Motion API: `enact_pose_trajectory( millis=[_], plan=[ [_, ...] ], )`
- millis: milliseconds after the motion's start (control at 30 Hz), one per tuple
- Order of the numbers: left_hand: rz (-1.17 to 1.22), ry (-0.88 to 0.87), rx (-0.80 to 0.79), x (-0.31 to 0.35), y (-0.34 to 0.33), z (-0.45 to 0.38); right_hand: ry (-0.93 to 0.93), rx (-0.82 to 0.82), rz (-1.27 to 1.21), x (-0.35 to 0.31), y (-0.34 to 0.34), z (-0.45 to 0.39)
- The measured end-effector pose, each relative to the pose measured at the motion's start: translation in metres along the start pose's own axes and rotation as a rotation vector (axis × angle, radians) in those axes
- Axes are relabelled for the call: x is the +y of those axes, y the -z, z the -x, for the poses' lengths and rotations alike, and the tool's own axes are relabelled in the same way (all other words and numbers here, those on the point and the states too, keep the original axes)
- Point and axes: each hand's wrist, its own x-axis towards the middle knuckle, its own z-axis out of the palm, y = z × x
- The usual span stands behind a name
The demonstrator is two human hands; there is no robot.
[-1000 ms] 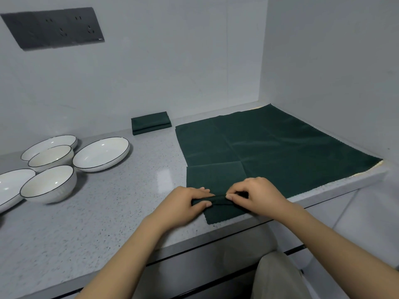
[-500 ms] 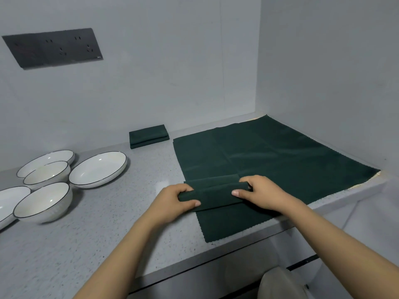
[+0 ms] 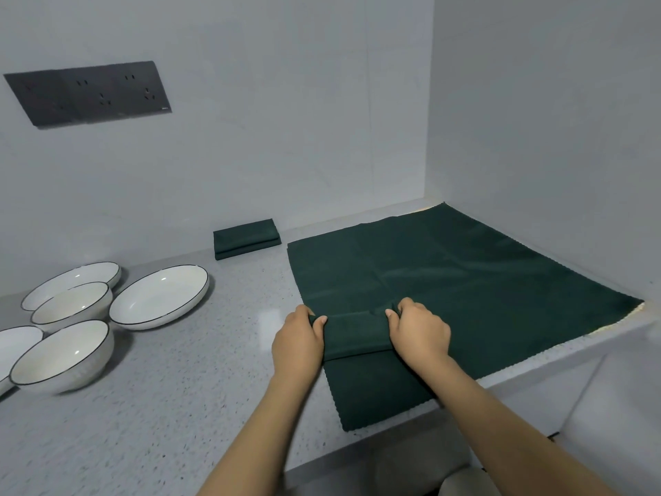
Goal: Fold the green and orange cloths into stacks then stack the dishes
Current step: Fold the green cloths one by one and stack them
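- While you leaned over the grey speckled tabletop [image 3: 171, 406], your left hand [image 3: 297, 343] gripped the left end of a folded green cloth [image 3: 354, 336], thumb on top and fingers curled under it.
- Your right hand [image 3: 419, 331] held the right end of that same folded cloth, its grip pinched around the edge with the fingers curled.
- The folded cloth lay between your two hands, on top of green cloths spread flat [image 3: 447, 281] over the right side of the tabletop.
- That spread reached back to the corner of the walls, and its near corner ran to the tabletop's front edge.
- A second folded green cloth [image 3: 246, 238] sat apart at the back, near the rear wall.
- The white dishes lay to your left, unstacked: a wide plate [image 3: 160, 297] nearest the cloths, a bowl [image 3: 62, 356] in front, another bowl [image 3: 71, 307] behind it, and a plate [image 3: 71, 281] farther back.
- One more plate [image 3: 14, 347] was cut off by the left edge.
- A dark socket panel [image 3: 87, 93] was fixed on the back wall.
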Motion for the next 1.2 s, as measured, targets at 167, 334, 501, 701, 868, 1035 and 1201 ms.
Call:
enact_pose_trajectory(
  millis=[167, 334, 501, 701, 868, 1035, 1201],
  plan=[
    [-0.106, 0.029, 0.012, 0.003, -0.002, -0.004, -0.015, 0.031, 0.041, 0.000, -0.003, -0.001],
    [-0.171, 0.058, 0.010, 0.003, -0.002, -0.007, -0.014, 0.041, 0.073, -0.002, -0.007, -0.002],
    [-0.158, 0.111, -0.013, 0.005, -0.002, -0.011, -0.021, 0.065, 0.065, -0.001, -0.009, -0.002],
    [-0.121, 0.136, 0.008, 0.005, -0.004, -0.006, -0.019, 0.067, 0.062, -0.003, -0.008, -0.002],
    [-0.026, -0.284, 0.262, 0.003, -0.007, 0.001, -0.018, 0.075, 0.039, -0.002, -0.006, 0.000],
    [-0.193, -0.526, -0.069, 0.022, -0.021, 0.013, -0.023, 0.067, 0.042, -0.004, -0.003, 0.001],
    [-0.308, -0.430, -0.276, 0.023, -0.023, 0.011, -0.025, 0.153, 0.043, -0.003, -0.006, 0.001]
  ],
)
